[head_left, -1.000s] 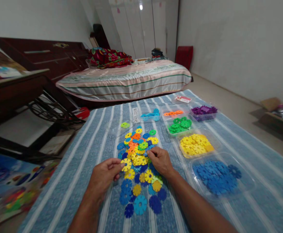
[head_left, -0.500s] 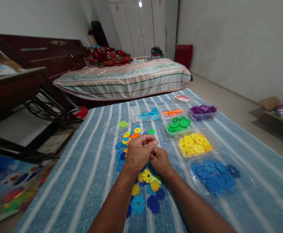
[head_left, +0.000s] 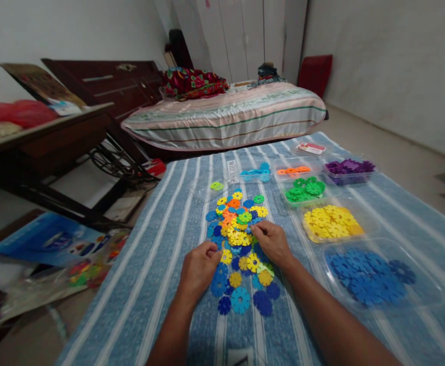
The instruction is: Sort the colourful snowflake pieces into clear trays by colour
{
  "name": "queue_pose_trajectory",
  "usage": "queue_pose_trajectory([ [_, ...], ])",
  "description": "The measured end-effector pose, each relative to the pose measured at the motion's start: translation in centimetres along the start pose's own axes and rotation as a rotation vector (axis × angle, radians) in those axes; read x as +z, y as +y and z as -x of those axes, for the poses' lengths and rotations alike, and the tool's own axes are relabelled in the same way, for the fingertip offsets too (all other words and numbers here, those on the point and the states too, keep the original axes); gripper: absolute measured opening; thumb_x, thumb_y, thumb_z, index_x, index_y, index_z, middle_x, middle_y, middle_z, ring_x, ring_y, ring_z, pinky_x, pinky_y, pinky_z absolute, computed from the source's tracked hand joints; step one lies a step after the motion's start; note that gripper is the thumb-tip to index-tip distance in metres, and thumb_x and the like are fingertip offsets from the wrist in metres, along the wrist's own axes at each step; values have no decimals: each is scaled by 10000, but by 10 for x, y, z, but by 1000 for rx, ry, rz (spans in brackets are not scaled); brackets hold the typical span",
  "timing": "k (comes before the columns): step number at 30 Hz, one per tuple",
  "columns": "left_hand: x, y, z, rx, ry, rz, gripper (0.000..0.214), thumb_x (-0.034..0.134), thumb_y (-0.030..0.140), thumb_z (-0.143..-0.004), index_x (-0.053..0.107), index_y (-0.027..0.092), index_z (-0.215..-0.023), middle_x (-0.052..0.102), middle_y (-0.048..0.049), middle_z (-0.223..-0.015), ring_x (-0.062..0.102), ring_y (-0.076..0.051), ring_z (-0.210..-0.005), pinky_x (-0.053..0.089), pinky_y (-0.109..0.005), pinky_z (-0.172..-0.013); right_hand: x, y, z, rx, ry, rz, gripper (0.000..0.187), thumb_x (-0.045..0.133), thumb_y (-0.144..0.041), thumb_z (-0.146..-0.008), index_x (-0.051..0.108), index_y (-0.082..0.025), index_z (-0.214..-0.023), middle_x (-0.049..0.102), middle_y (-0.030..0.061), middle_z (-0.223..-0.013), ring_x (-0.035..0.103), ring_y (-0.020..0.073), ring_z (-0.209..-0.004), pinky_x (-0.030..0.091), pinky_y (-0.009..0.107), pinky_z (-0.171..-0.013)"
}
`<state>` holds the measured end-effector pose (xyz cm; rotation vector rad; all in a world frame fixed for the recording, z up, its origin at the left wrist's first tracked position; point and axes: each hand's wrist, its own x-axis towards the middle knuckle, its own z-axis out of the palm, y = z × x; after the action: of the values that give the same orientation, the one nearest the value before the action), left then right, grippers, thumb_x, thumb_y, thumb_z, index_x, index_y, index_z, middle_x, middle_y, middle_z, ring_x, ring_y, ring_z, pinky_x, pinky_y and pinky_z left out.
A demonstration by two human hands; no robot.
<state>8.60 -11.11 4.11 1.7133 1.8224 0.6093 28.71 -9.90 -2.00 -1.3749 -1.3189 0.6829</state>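
Loose plastic snowflake discs in mixed colours, such as a yellow one (head_left: 253,262) and a light blue one (head_left: 240,300), lie in a heap on the striped cloth (head_left: 149,284). My left hand (head_left: 198,268) is at the heap's left edge with its fingers curled together. Over the right side of the heap, my right hand (head_left: 274,244) has thumb and forefinger pinched beside blue and yellow discs. Whatever either hand may hold is too small to make out. Right of my right hand stand clear tubs of yellow discs (head_left: 331,222) and blue discs (head_left: 363,277).
Farther back are containers of green discs (head_left: 305,189), orange discs (head_left: 294,170), purple discs (head_left: 350,166) and light blue discs (head_left: 256,173). A yellow-green disc (head_left: 216,186) lies in a clear container at the back left. Beyond the cloth stands a bed (head_left: 226,119).
My hands, together over the heap before, have moved apart, left hand to the left and right hand to the right. More of the heap shows. The camera view has turned a little left.
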Motion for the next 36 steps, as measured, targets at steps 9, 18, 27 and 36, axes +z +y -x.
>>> queue_pose_trajectory([
  [9,5,8,5,79,-39,-391,157,687,352,-696,612,217,-667,604,-7,-724,571,-191,-717,339,-269,-617,-1,-1,0,14,-12,9,337,517,-410,-855,610,-206,-603,568,-7,-600,503,141,-578,335,263,-565],
  [18,3,3,1,-6,-65,-23,140,675,288,-610,570,195,-623,546,38,-587,515,-142,-591,359,-252,-570,-1,0,0,5,-15,-5,340,513,-408,-853,600,-203,-596,549,-12,-598,503,137,-584,330,257,-575],
  [27,-16,14,-3,-31,-8,252,142,693,298,-596,629,173,-569,592,3,-536,512,-125,-537,387,-244,-520,-1,0,-1,2,-17,5,344,508,-405,-855,612,-205,-594,569,-9,-598,505,140,-580,333,261,-571],
  [36,15,117,-12,128,-262,611,236,736,345,-603,656,167,-736,638,11,-629,591,-123,-593,470,-242,-582,1,3,-1,-2,-23,-48,264,509,-344,-834,675,-215,-673,676,29,-706,597,182,-656,397,276,-596],
])
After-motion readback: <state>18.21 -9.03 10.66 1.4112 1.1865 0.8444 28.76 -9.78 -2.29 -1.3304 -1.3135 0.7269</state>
